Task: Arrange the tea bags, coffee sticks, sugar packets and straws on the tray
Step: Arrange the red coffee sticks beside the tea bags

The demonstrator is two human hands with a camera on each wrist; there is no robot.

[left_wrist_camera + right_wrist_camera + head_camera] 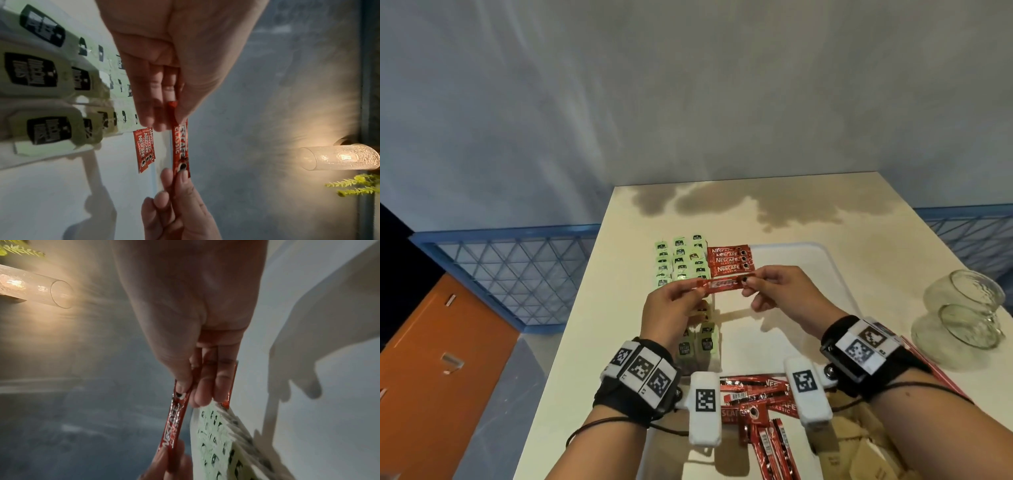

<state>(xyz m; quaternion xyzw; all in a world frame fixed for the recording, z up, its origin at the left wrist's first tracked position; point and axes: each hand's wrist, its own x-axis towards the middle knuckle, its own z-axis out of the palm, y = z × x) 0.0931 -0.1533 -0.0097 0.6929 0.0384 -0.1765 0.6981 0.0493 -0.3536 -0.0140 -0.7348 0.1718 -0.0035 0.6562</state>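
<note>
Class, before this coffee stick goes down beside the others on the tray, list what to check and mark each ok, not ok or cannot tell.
1. Coffee stick held at both ends by left hand and right hand: ok.
2. Stick parallel to laid coffee sticks: ok.
3. Bare tray near the row: ok.
4. Tea bags clear of that spot: ok.
5. Printed side up: cannot tell.

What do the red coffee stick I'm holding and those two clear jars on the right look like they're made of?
Red coffee stick: likely glossy foil-laminate film; it glints and bows between left hand and right hand. Clear jars: apparently textured glass, transparent, with bright rim highlights; clear plastic can't be excluded.
</note>
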